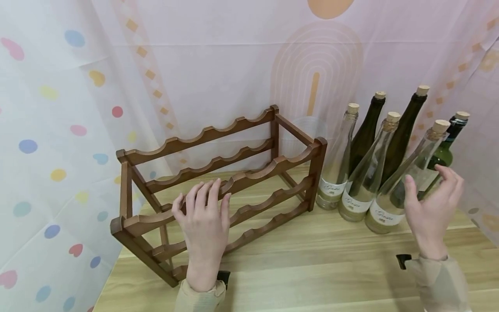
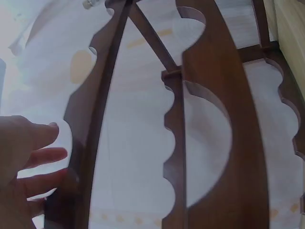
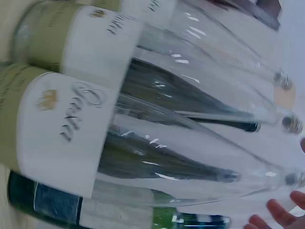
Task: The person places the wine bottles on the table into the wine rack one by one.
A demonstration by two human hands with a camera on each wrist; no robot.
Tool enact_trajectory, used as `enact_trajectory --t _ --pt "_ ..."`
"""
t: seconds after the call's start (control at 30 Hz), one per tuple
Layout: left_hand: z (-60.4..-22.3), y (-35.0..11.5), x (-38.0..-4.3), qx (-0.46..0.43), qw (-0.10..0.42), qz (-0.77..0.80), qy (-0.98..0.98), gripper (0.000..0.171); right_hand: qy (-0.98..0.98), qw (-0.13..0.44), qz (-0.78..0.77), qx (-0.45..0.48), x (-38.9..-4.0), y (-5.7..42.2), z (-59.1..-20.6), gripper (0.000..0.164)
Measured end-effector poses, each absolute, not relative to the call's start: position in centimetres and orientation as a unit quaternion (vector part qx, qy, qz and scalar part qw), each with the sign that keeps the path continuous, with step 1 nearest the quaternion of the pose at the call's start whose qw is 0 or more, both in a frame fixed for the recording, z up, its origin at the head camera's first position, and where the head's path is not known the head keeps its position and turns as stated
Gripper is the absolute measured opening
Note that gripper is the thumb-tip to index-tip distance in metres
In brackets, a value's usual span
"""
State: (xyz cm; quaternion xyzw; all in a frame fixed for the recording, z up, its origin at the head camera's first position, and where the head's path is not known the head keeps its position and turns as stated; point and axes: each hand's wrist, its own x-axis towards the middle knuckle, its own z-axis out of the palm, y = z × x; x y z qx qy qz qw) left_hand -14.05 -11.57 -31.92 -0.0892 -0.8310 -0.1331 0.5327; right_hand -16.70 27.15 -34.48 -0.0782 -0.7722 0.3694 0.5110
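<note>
My left hand [image 1: 204, 229] is at the top front rail of a brown wooden wine rack [image 1: 257, 174], fingers extended over it. The left wrist view shows its fingertips right at the scalloped rail [image 2: 81, 109], with the thumb apart from the wood. Beside the nearest clear glass bottle [image 1: 386, 214], my right hand [image 1: 434, 212] is spread, thumb and fingers apart and nothing gripped. That bottle has a cork and a white label [image 3: 62, 129]. In the right wrist view, the right fingertips [image 3: 281, 212] show near the bottle necks.
Two more corked clear bottles [image 1: 329, 190] [image 1: 354, 201] stand to the rack's right. Behind them are two dark bottles [image 1: 366, 134] [image 1: 405, 130] and a green one [image 1: 443, 155], also corked. All stand on a wood-grain table [image 1: 296, 268] before a patterned curtain [image 1: 218, 65].
</note>
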Motion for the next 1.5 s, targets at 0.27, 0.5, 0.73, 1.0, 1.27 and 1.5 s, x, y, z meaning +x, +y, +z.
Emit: enact_trajectory --t 0.27,0.5,0.73,1.0,1.27,1.5 --pt "-32.9 -11.7 -14.6 -0.082 0.528 -0.119 -0.837 0.016 -0.834 0.339 0.409 -0.15 -18.9 29.0 -33.5 0.057" --pt "-32.8 -11.7 -14.8 -0.081 0.534 -0.122 -0.833 0.013 -0.849 0.35 0.369 -0.145 -19.2 29.4 -33.7 0.047" --pt "-32.8 -11.7 -14.7 -0.083 0.537 -0.127 -0.83 0.012 -0.82 0.436 0.358 -0.094 -17.7 28.6 -34.2 0.026" --pt "-32.9 -11.8 -14.7 -0.079 0.542 -0.129 -0.826 0.012 -0.78 0.486 0.39 -0.051 -15.8 26.9 -32.9 0.045" --pt "-33.4 -11.5 -14.9 -0.072 0.556 -0.14 -0.816 0.02 -0.775 0.48 0.409 -0.03 -14.6 25.0 -32.4 0.037" --pt "-33.6 -9.8 -15.1 -0.125 0.612 -0.163 -0.764 0.021 -0.758 0.483 0.439 0.019 -13.8 23.2 -32.1 0.022"
